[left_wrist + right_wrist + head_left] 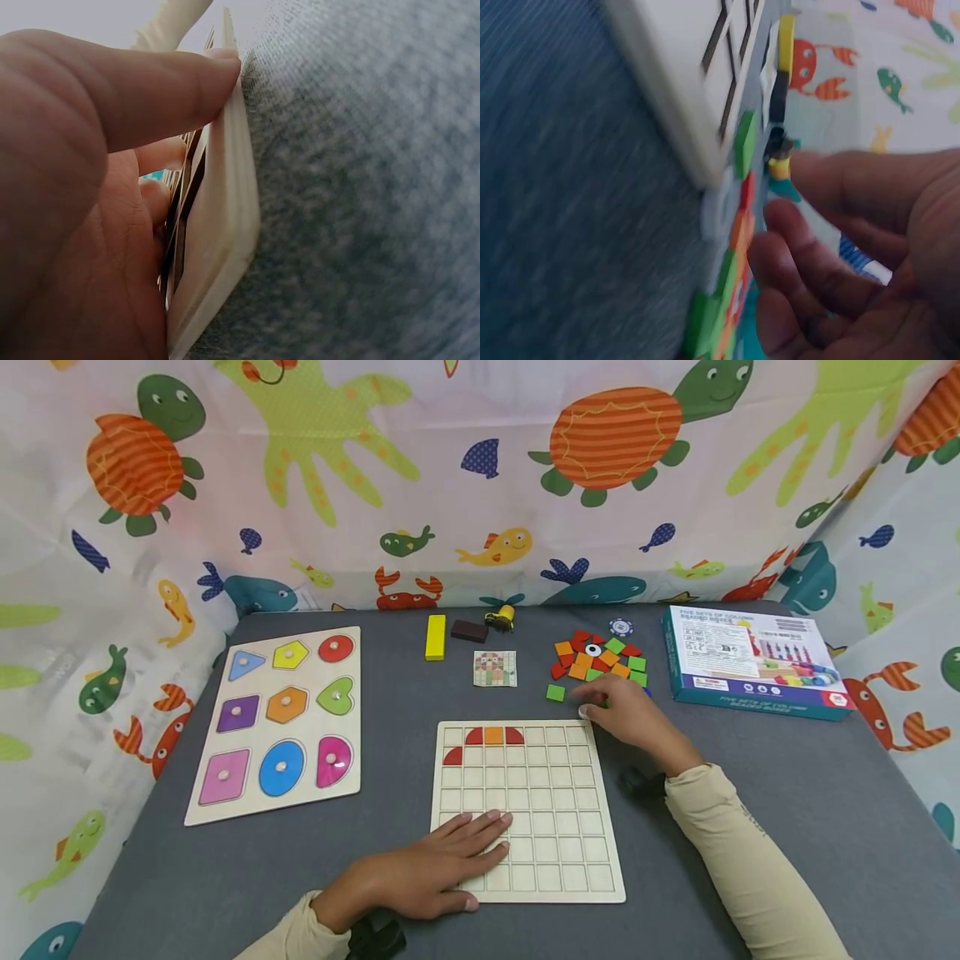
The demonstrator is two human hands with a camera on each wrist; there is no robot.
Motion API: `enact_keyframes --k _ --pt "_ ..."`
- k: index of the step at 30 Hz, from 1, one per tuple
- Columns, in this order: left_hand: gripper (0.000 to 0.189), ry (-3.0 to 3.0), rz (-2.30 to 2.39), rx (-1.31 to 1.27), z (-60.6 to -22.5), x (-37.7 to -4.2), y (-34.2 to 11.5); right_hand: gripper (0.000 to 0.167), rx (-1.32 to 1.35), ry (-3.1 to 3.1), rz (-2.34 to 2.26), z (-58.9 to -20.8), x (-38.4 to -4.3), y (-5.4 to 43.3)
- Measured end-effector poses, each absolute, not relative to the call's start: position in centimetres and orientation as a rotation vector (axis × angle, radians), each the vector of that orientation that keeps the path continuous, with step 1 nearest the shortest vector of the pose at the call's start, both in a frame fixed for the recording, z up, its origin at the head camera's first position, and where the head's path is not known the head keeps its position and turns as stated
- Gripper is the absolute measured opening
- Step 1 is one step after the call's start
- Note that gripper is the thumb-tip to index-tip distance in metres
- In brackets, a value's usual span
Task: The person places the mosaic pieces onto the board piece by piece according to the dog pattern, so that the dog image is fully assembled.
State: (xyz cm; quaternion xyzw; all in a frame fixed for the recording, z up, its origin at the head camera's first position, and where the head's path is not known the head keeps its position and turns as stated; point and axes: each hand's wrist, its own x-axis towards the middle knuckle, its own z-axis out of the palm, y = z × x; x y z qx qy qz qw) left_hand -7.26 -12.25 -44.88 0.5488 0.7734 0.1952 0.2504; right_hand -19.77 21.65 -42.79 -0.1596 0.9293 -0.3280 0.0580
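Observation:
A wooden grid board [555, 827] lies on the table, with an orange square [493, 736] and several red quarter-round pieces [453, 756] in its upper left cells. My left hand [431, 864] rests spread on the board's lower left part; in the left wrist view its thumb [172, 86] touches the board's edge. Above the board's upper right corner, my right hand [626, 714] hovers beside a heap of small coloured tiles [581, 668]. Its fingers [780, 266] are loosely bent, apart from the thumb, and nothing shows between them. A loose green tile [555, 693] lies close by.
A knob puzzle board [315, 768] with coloured shapes lies at left. Along the back are a yellow block [435, 637], a dark brown block [468, 631], a toy bee [502, 617], a patterned card [495, 668] and a blue-and-white chip [621, 627]. A box [753, 660] sits at right.

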Motion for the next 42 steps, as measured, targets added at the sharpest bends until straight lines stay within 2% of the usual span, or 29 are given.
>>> enact_keyframes --k 4,10,16,23,32,42 --pt "0.068 2.111 0.523 1.505 -44.9 -7.4 -12.2 0.03 -0.393 2.849 -0.942 -43.2 -20.1 22.8" --pt "0.068 2.115 0.528 1.509 -44.8 -7.5 -12.1 0.034 -0.446 2.831 -0.895 -43.4 -20.3 23.0" --pt "0.068 2.115 0.53 1.51 -44.8 -7.7 -12.1 0.028 -0.511 2.812 -0.856 -43.5 -20.7 22.8" --pt "0.069 2.12 0.516 1.503 -44.8 -7.9 -12.1 0.009 -0.437 2.795 -0.914 -43.4 -20.9 23.5" --pt "0.068 2.13 0.497 1.5 -44.7 -8.0 -12.2 0.017 -0.463 2.833 -1.085 -43.2 -20.5 22.6" --pt "0.067 2.098 0.505 1.507 -44.7 -7.3 -12.2 0.012 -0.542 2.713 -1.239 -42.9 -18.9 19.4"
